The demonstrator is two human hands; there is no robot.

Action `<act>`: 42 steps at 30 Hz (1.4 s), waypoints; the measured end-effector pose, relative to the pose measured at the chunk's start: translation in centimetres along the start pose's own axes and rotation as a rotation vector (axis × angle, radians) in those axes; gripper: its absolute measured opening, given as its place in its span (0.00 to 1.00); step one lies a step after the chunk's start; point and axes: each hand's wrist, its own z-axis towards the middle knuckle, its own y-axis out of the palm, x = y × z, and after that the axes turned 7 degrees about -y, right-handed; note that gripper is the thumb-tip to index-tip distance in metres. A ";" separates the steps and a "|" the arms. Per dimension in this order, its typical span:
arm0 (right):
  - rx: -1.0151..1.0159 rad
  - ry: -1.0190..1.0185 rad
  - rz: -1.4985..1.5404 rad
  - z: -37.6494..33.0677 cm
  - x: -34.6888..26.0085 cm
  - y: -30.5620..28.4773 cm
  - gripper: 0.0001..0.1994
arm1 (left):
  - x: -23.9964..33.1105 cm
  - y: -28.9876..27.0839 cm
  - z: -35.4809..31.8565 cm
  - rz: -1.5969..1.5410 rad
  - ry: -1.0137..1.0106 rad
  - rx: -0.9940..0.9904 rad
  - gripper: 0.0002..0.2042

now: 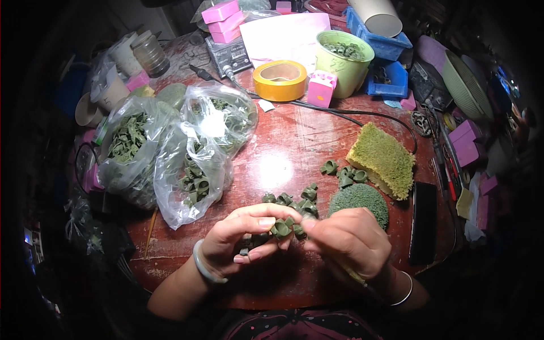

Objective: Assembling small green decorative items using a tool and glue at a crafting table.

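One scuffed, glossy red tabletop [266,133] is gleaming in a dim room [122,22]. The left hand [235,232] is pinching a green ring-shaped piece [281,229]; fingertips of the right hand [357,241] are meeting, their hold unclear.

Tiny lettering on the control box [233,55] cannot be read.

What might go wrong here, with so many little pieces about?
The small green piece that the left hand pinches might slip and get lost among the loose pieces. The right hand seems to grip a thin stick close to the left hand, so a slip might jab it. The front bag looks open; a bump could spill pieces.
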 end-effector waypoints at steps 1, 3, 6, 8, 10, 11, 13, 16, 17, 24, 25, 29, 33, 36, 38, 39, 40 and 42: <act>0.030 0.022 -0.021 -0.2 0.2 0.0 0.15 | 0.0 0.0 0.0 0.000 -0.001 -0.001 0.22; 0.060 0.045 -0.042 -0.4 0.5 0.2 0.15 | 0.1 -0.2 -0.1 0.012 0.016 -0.029 0.22; 0.010 0.041 0.223 0.1 0.2 -0.1 0.15 | 0.3 0.3 -0.2 0.012 0.016 0.014 0.22; -0.021 0.031 0.184 -0.1 0.3 0.0 0.15 | 0.1 0.7 0.0 0.027 0.025 0.080 0.22; -0.046 0.032 0.112 0.0 0.3 0.1 0.15 | 0.0 0.5 0.1 0.036 0.035 0.122 0.22; -0.047 0.032 0.114 0.0 0.2 0.0 0.15 | 0.0 0.6 0.1 0.035 0.035 0.124 0.22; -0.045 0.010 0.037 0.0 0.0 -0.1 0.15 | -0.1 0.8 0.0 0.062 0.048 0.111 0.21; -0.059 -0.030 0.116 0.1 0.0 0.0 0.15 | -0.1 1.0 -0.2 0.077 0.069 0.121 0.21; -0.059 -0.028 0.115 0.0 0.0 0.0 0.15 | -0.1 0.9 -0.1 0.076 0.067 0.121 0.21; -0.047 -0.014 -0.059 0.0 -0.1 -0.2 0.14 | 0.0 0.9 0.1 0.085 0.040 0.116 0.21; -0.046 -0.028 -0.058 0.1 -0.1 -0.2 0.14 | 0.0 0.8 0.0 0.091 0.040 0.126 0.21; -0.021 -0.061 0.029 0.1 -0.2 0.1 0.15 | -0.1 0.7 -0.1 0.066 0.072 0.110 0.21; -0.036 -0.025 -0.036 -0.1 0.1 -0.1 0.15 | -0.2 0.0 0.2 0.029 0.058 0.047 0.20; 0.029 0.060 -0.011 -0.3 -0.3 -0.3 0.14 | -0.1 0.8 0.4 0.061 0.084 0.066 0.21; 0.073 0.102 0.054 -0.1 -0.4 -0.6 0.14 | -0.1 1.3 0.2 0.089 0.117 0.129 0.21; -0.002 0.144 0.113 0.1 -0.5 -1.3 0.14 | 0.0 1.4 0.1 0.131 0.115 0.169 0.21; -0.078 0.186 0.168 0.2 -0.6 -1.8 0.15 | 0.0 1.5 0.1 0.174 0.111 0.205 0.21; -0.044 0.239 0.250 0.0 -0.5 -2.0 0.15 | -0.4 1.1 0.3 0.309 0.135 0.238 0.21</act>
